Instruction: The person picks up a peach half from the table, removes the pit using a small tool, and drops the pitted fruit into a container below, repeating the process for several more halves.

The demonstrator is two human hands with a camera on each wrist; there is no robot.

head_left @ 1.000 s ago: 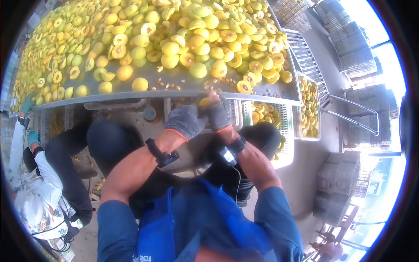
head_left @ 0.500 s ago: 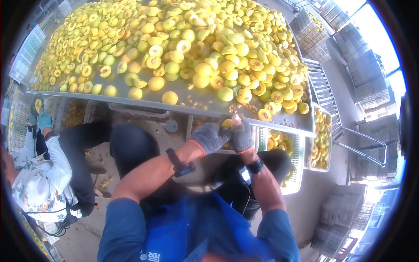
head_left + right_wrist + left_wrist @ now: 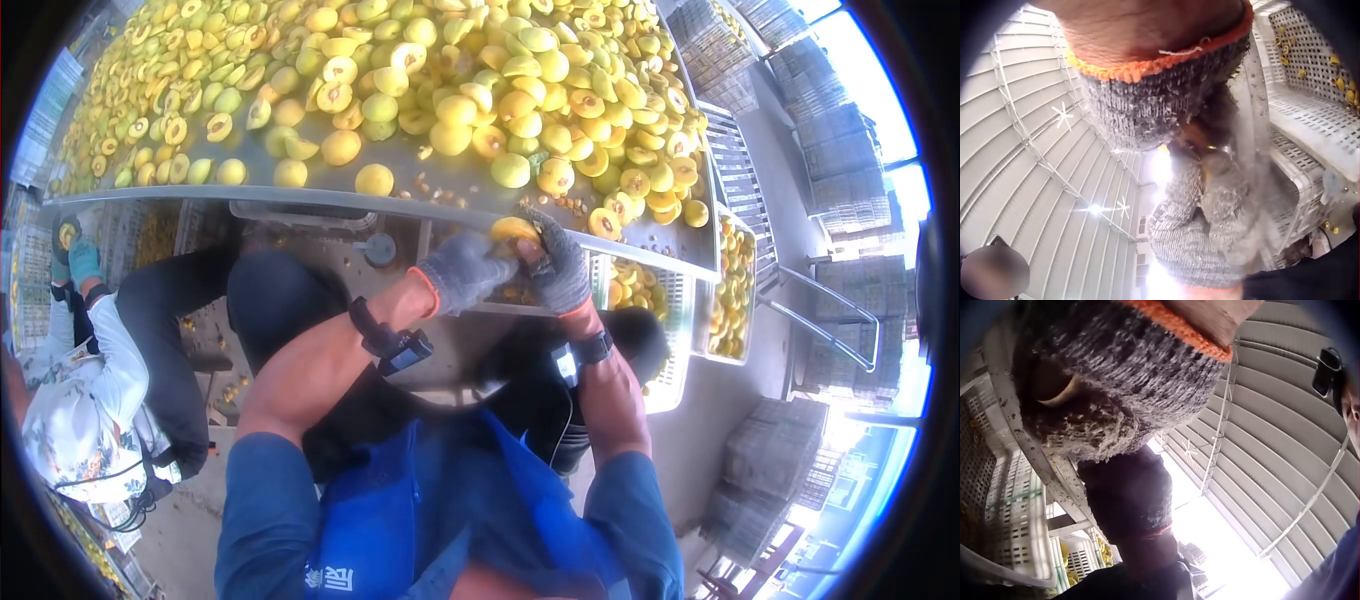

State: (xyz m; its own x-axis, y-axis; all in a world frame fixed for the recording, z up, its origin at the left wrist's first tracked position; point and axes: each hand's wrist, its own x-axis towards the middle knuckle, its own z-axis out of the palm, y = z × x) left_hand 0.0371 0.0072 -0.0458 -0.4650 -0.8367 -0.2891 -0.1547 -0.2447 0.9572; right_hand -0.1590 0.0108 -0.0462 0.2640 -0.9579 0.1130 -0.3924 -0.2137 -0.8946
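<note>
Both hands wear grey knitted gloves with orange cuffs and meet just below the table's front edge. My left hand (image 3: 462, 272) grips a yellow peach (image 3: 513, 230) from the left, and in the left wrist view a yellowish curved edge (image 3: 1060, 394) shows inside that glove. From the right, my right hand (image 3: 560, 268) curls its fingers at the same peach. In the right wrist view the right glove (image 3: 1141, 115) lies close against the left glove (image 3: 1194, 231), and the gloves hide most of the fruit.
A metal table (image 3: 420, 195) bears a heap of halved and whole yellow peaches (image 3: 450, 110), with loose pits near its front edge. Crates of cut peaches (image 3: 735, 290) stand at the right. Another person (image 3: 95, 410) in teal gloves sits at the left.
My right fingers, upright with the thumb tip raised earlier, have folded toward the peach. The peach now sits higher, at the table edge, between both hands. The head view has shifted.
</note>
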